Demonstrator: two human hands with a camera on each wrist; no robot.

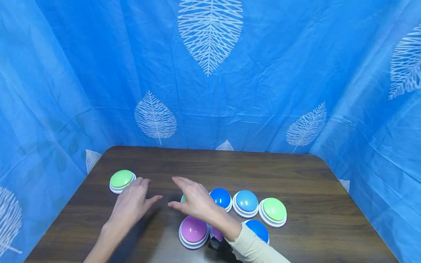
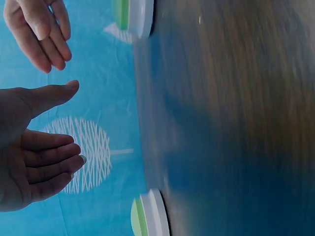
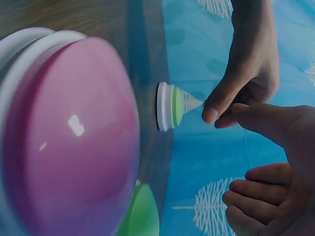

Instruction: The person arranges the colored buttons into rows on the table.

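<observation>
My left hand [image 1: 131, 204] hovers over the table near a green dome push button [image 1: 121, 179] on a white base, its thumb pointing right. Facing it, my right hand [image 1: 197, 201] hangs over the group of buttons, partly covering a second green button [image 1: 183, 198]. Both hands hold nothing; the left wrist view shows the left hand's fingers [image 2: 51, 152] loosely extended, thumb apart. Below the right hand sit a pink-purple button [image 1: 193, 229] and another purple one [image 1: 217, 233], largely hidden by the forearm. Beside it is a dark blue button [image 1: 220, 198].
A lighter blue button [image 1: 246, 201] and a green button [image 1: 275, 209] continue the row rightward. Another dark blue button [image 1: 258, 230] lies behind the right sleeve [image 1: 253, 244]. The brown wooden table [image 1: 312, 190] is enclosed by blue curtains [image 1: 263, 80] with white leaf prints.
</observation>
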